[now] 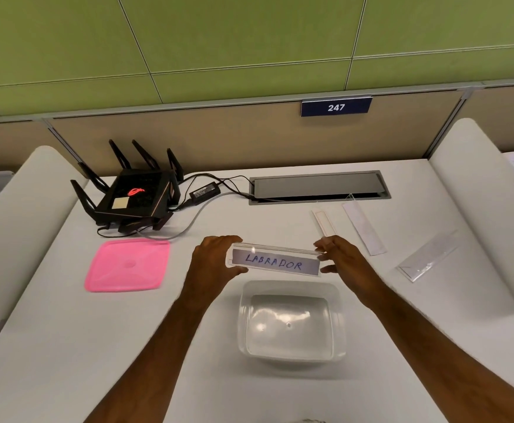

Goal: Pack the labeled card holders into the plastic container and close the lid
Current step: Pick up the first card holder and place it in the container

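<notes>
A: Head view, both arms reaching forward over the desk [66, 331]. Left hand [211, 264] has the left end of a clear holder [275, 261], thumb underneath, fingers curled over the top edge.

B: And the right hand [345, 261] mirrors it, pinching the right end between thumb and fingers. Both grips are closed on that holder, held level, label facing us: "LABRADOR" in blue handwriting.

A: It's up off the desk, just beyond the far rim of the container [292, 325], which sits open and looks empty, right between the forearms.

B: Pink lid [127, 265] lies flat on the desk to the left, well apart from the container.

A: Over on the right, three more holders on the desk: a narrow one [322, 222], a longer one [364, 228] beside it, and one [428, 256] further right, angled.

B: Can't read any labels on those, too pale and blurred.

A: Back left, a black router [133, 193] with its antennas up, cables running to a power brick [205, 190] and into the cable slot [319, 186].

B: Number sign [336, 107] on the partition reads 247. Both elbows are cut off by the bottom edge, and the container's clear walls are hard to trace against the white desk.
</notes>
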`<state>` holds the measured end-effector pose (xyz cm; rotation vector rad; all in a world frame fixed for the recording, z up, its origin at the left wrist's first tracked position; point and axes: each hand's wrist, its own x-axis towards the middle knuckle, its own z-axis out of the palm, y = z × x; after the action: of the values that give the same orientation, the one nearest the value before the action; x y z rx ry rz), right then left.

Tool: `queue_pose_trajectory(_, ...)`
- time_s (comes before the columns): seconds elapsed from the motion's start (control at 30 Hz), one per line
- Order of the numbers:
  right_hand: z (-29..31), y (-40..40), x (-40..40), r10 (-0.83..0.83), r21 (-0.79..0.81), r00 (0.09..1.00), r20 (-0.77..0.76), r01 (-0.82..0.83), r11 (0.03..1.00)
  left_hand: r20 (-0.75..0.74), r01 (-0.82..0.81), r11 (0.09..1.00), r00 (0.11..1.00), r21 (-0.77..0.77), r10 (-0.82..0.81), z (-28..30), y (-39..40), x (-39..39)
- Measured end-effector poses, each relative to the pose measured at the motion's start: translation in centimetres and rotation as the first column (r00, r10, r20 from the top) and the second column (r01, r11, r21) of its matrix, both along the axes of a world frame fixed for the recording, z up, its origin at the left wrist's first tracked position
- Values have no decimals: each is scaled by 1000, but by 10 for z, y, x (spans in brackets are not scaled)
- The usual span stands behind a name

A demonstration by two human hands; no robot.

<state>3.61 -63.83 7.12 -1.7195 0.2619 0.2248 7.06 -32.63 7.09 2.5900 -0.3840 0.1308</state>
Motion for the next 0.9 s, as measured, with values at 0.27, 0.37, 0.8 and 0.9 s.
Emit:
queue_pose_trajectory(0.27,-22,-19,-18,214,-128,971,107,-200,971,-186,-52,995,982,-86,35,-5,-1,-8)
queue_pose_trajectory(0.37,-26,-25,-21,261,-216,957,127,-230,949,-303,-106,962,952,-250,26,-5,-3,-10)
queue_pose_trajectory(0.8,-34,-34,-19,193,-247,966,173,-147,958,-384,-150,927,923,-344,6,-4,-10,-7)
queue_pose_trajectory(0.9,-33,-33,-19,184,-243,969,166,-141,960,-378,-149,926,926,-347,8,-5,-11,-6)
